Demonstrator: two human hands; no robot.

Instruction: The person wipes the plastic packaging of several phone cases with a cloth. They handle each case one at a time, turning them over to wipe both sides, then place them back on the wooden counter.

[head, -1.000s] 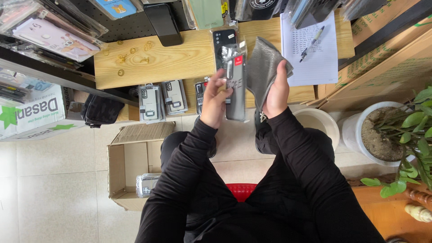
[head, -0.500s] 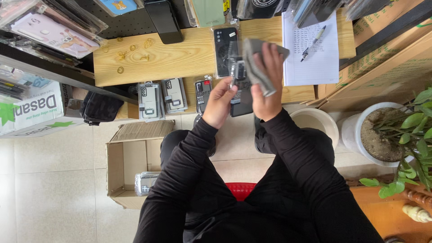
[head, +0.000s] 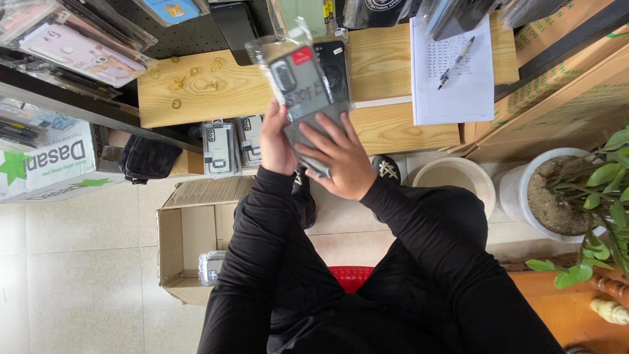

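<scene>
Fingers [head: 325, 134] of the right hand [head: 341, 160] lie spread and nearly flat across the near end of a grey phone case in a clear plastic sleeve [head: 301, 85], pressing on its face rather than curling round it. Beside them, the left hand [head: 275, 141] grips the same packet from its left edge, thumb tucked against the side and the other fingers hidden behind the sleeve. The packet stands up from both hands, its far end reaching over the wooden shelf [head: 196, 92], so most of the case lies beyond the fingertips and only its near part is covered by them.

On the shelf, right of the packet, a sheet of lined paper [head: 458, 85] carries a pen [head: 455, 62]. A few small rings [head: 190, 75] lie scattered on the wood to the left. Below the shelf's near edge, two more packaged cases [head: 229, 147] stand side by side, just left of the left hand. Farther left sit a black pouch [head: 147, 159] and a white carton with green print [head: 46, 164]. An open cardboard box [head: 190, 236] rests on the tiled floor by the person's left arm. To the right are a pale round basin [head: 458, 180] and a white pot holding a leafy plant [head: 570, 196]. Both arms wear black sleeves.
</scene>
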